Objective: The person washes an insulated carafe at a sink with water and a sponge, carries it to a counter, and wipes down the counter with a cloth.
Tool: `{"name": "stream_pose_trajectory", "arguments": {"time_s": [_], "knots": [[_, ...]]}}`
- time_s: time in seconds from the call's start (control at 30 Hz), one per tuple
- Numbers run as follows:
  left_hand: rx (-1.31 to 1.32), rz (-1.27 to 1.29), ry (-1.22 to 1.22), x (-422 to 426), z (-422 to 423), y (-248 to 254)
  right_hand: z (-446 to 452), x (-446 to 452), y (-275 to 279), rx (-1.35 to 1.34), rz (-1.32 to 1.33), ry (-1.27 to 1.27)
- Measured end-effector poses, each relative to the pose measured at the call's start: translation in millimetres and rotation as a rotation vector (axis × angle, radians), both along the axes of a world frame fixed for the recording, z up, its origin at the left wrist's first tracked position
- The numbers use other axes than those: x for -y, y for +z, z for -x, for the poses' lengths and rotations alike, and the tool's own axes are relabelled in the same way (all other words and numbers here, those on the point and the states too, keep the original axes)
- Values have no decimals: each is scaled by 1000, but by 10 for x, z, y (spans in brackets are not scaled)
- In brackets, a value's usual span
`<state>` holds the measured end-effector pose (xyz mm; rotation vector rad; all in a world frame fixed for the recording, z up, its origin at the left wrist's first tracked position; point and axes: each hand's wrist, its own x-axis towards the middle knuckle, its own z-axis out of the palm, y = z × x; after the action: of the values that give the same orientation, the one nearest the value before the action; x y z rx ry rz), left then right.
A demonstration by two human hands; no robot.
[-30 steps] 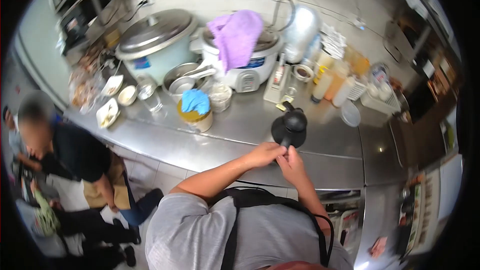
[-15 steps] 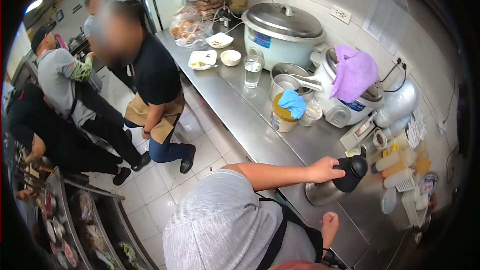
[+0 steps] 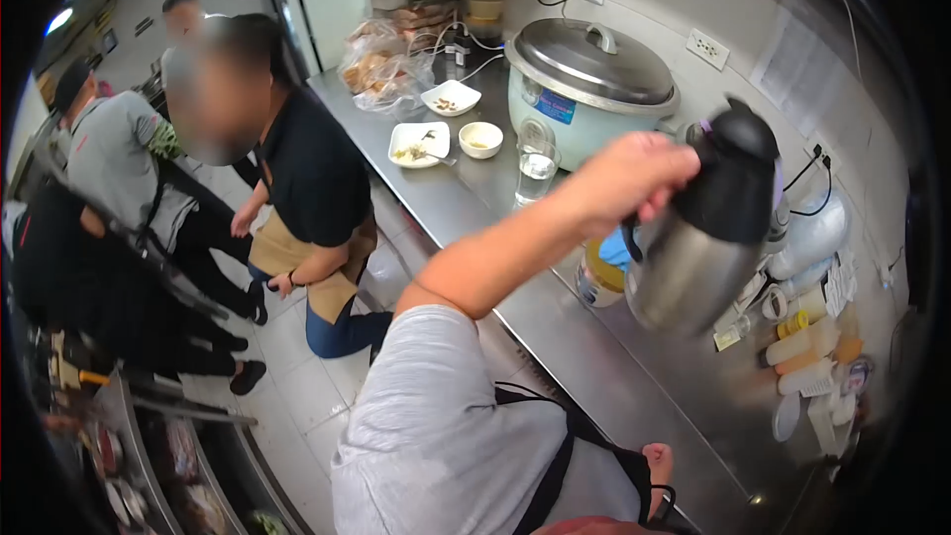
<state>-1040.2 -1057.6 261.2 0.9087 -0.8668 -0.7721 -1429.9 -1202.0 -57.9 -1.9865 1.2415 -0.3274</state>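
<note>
My left hand [image 3: 649,173] is wrapped around the upper handle of a steel and black thermos jug [image 3: 693,248]. The jug hangs above the counter, slightly tilted, its black lid near the wall side. Behind it, partly hidden, stands a tub [image 3: 598,277] with a blue cloth or glove on top. A glass of water [image 3: 536,173] is beyond my left forearm. My right hand [image 3: 657,464] is low beside my apron, near the counter's front edge; its fingers look curled in, with nothing visible in them.
On the steel counter [image 3: 634,386] are a large rice cooker [image 3: 565,104], a white plate with food scraps [image 3: 419,145], two small bowls and bagged bread [image 3: 381,69]. Bottles and containers [image 3: 807,357] line the right side. A co-worker in black [image 3: 317,168] stands left; other people are behind.
My left hand has lifted the thermos jug off the counter, up and towards the rice cooker. My right hand has dropped slightly lower. The co-worker in black has shifted their arms.
</note>
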Motion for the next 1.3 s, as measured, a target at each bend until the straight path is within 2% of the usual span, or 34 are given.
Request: {"name": "stream_pose_trajectory", "arguments": {"time_s": [0.13, 0.27, 0.47, 0.57, 0.87, 1.07, 1.3], "knots": [[85, 95, 109, -399, -955, 215, -384, -238, 17, -204, 125, -257], [165, 165, 327, -850, -2108, 295, -745, -419, -217, -338, 313, -389], [200, 127, 665, -1082, -3196, -68, -1137, -604, -223, -467, 372, -504], [114, 82, 826, -1131, -3679, -362, -1191, -603, -284, -521, 439, -553], [-120, 206, 1080, -667, -4990, -1216, -1234, -533, -419, -542, 440, -640], [-190, 303, 1114, -156, -5395, -1523, -1236, -533, -433, -580, 397, -684], [-210, 211, 1128, 388, -5703, -1809, -1279, -549, -446, -641, 361, -759]]}}
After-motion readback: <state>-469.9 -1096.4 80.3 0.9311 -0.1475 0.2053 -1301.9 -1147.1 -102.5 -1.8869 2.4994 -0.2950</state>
